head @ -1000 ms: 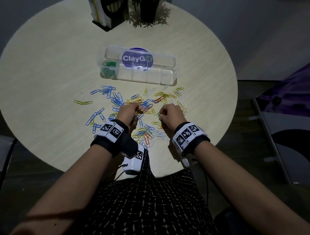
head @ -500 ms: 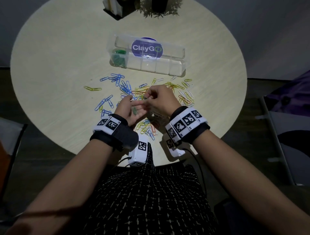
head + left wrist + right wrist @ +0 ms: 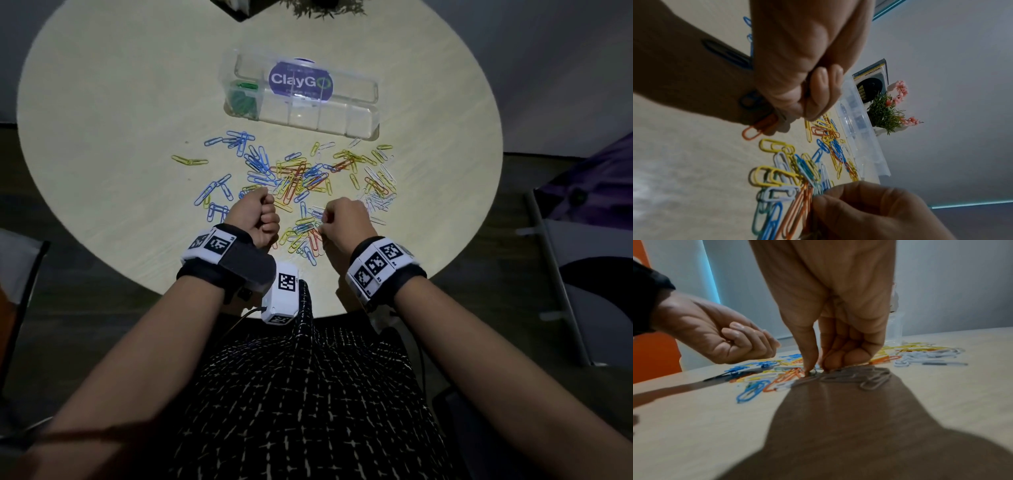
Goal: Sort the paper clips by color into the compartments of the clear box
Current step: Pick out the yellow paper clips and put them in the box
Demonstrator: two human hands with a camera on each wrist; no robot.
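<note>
A clear box (image 3: pixel 363 113) with a purple ClayGo label lies across the far middle of the round table (image 3: pixel 102 137). Green clips (image 3: pixel 243 101) fill its leftmost compartment. A mixed pile of paper clips (image 3: pixel 298 178), blue, yellow, orange and white, spreads between the box and me. My left hand (image 3: pixel 263 212) hovers over the pile's near left as a tight fist (image 3: pixel 813 97), apparently around green clips that barely show. My right hand (image 3: pixel 323 222) is down on the pile's near right. Its thumb and forefinger (image 3: pixel 817 369) pinch a greenish clip (image 3: pixel 813 372) lying on the table.
Blue clips (image 3: pixel 236 140) lie loose at the left, white ones (image 3: pixel 380 198) at the right, and a yellow pair (image 3: pixel 188 160) sits apart. A potted plant (image 3: pixel 885 112) and a book holder (image 3: pixel 871 84) stand behind the box. The table's near edge is at my lap.
Half a second ago the hands met over the pile, the right at the left palm. They have parted: the left has closed into a fist and the right has dropped onto the clips.
</note>
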